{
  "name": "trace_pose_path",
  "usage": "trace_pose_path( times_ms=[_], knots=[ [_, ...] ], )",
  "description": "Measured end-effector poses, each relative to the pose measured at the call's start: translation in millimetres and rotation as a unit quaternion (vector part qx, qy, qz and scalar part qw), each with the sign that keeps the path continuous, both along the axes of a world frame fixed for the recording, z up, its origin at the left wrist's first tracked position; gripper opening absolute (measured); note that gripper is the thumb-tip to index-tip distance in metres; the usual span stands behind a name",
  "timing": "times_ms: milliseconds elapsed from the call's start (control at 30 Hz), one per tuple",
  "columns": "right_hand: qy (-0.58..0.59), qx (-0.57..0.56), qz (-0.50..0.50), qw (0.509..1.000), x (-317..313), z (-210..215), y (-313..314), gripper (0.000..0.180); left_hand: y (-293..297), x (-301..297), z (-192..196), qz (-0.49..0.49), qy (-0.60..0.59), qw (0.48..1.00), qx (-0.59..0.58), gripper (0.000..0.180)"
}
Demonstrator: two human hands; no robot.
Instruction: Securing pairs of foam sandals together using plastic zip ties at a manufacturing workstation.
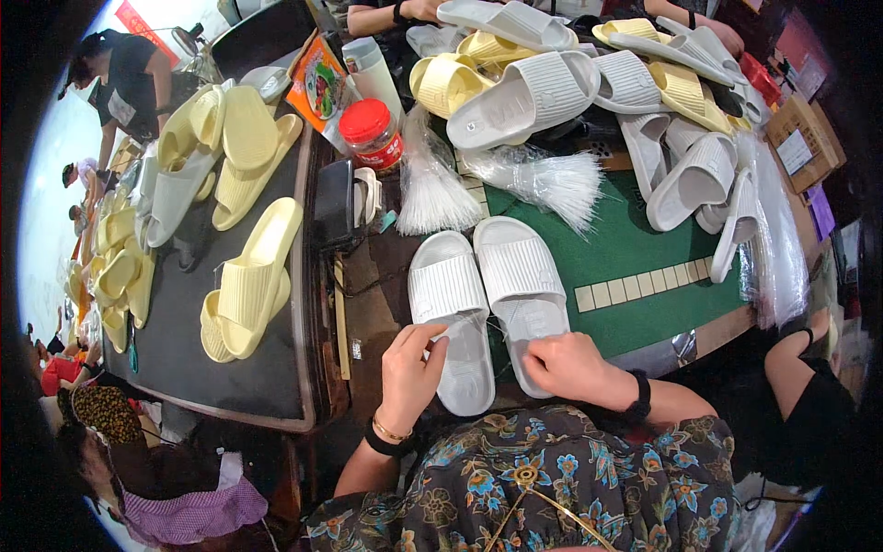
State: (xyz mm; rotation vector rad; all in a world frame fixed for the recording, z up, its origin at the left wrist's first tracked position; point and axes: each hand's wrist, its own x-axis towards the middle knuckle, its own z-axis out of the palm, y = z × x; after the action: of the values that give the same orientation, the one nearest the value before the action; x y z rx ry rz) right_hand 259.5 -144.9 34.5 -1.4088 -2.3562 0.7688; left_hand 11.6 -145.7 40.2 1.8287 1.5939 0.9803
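Grey slippers (448,287) point away lengthwise, one nearer the left grip (411,365), one the right grip (568,364), both curled, pinching I can't tell what.

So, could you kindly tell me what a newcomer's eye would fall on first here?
Probably the pair of pale grey slippers side by side at the centre, with the person's left fingers and right fingers at their nearer halves. Next might come the jumbled pile of grey and yellow slippers at the top, then the pale yellow slippers on the dark table at left.
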Motion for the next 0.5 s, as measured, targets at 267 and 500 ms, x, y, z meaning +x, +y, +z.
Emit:
trace_pose_path(
  times_ms=[267,500],
  knots=[
    [0.048,0.050,-0.035,0.997,-14,-11,15,0.024,-10,9,-1,-0.112,0.040,0.992,-0.050,0.028],
    [0.060,0.048,-0.026,0.997,-3,-4,3,0.021,-16,14,-11,-0.227,0.124,0.965,-0.033,0.023]
  ],
)
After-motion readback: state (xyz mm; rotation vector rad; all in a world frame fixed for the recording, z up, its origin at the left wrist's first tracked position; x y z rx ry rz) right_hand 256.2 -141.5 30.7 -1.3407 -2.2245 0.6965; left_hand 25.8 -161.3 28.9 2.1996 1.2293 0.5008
